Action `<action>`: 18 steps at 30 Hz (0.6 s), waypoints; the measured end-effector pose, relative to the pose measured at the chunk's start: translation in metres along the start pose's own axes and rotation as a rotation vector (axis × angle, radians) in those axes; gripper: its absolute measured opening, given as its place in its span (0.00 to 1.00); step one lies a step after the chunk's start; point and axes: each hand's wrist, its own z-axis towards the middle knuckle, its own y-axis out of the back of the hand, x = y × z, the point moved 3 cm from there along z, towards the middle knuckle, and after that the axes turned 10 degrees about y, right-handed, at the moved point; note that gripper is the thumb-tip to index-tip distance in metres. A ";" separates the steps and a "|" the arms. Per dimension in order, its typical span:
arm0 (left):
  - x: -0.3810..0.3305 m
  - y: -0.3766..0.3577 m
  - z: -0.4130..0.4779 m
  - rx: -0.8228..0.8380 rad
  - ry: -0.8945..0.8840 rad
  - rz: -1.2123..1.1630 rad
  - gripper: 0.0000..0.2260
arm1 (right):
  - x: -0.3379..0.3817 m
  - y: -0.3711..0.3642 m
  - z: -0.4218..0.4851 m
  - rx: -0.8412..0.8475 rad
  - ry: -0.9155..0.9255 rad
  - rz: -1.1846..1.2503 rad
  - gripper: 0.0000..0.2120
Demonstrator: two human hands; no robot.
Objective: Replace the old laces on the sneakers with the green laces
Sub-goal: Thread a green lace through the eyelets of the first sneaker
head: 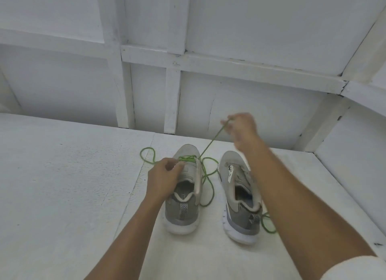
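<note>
- Head view: the right hand (242, 127), blurred, seems to pinch the green lace (210, 146), a thin cord drawn taut from the left sneaker (183, 198).
- The left hand (165, 175) curls around that grey mesh shoe's left side, hiding its eyelets.
- The right sneaker (238, 196), just right, lies partly under the forearm (292, 185); lace loops sprawl on the white board (62, 185).

The right hand (242, 129) is motion-blurred, its grasp of the thin green cord lace (211, 145) indistinct; the left hand (165, 175) covers some eyelets of the left grey mesh sneaker (186, 208) it grips; the right forearm (292, 185) hides part of the right grey mesh sneaker (229, 160) and second green lace (269, 229).
</note>
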 end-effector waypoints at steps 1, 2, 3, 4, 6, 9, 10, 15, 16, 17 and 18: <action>0.003 0.000 -0.002 0.003 0.011 -0.044 0.11 | 0.019 0.007 0.009 -0.056 -0.015 0.268 0.08; 0.004 -0.001 -0.004 0.004 0.027 -0.090 0.10 | 0.037 0.014 0.015 -0.098 0.016 0.401 0.09; 0.004 -0.002 -0.005 0.001 0.040 -0.131 0.10 | 0.050 0.019 0.016 -0.102 0.098 0.358 0.09; 0.004 -0.002 -0.006 -0.005 0.052 -0.158 0.10 | 0.057 0.019 0.012 -0.072 0.207 0.208 0.09; 0.003 -0.003 -0.010 -0.016 0.066 -0.194 0.09 | 0.048 0.010 -0.005 0.071 0.443 -0.239 0.08; 0.004 -0.002 -0.011 -0.034 0.085 -0.241 0.08 | -0.011 -0.013 -0.037 0.567 0.560 -0.879 0.09; 0.005 -0.003 -0.010 -0.040 0.090 -0.244 0.08 | -0.031 -0.016 -0.045 0.677 0.548 -1.038 0.12; 0.011 -0.006 -0.004 -0.080 0.111 -0.237 0.10 | -0.051 -0.028 -0.067 0.747 0.681 -1.388 0.09; 0.011 -0.006 -0.003 -0.082 0.113 -0.239 0.10 | -0.049 -0.028 -0.066 0.739 0.688 -1.399 0.08; 0.012 -0.006 -0.003 -0.083 0.116 -0.245 0.10 | -0.048 -0.028 -0.063 0.733 0.680 -1.391 0.08; 0.012 -0.007 -0.003 -0.085 0.118 -0.251 0.10 | -0.049 -0.028 -0.060 0.740 0.659 -1.378 0.08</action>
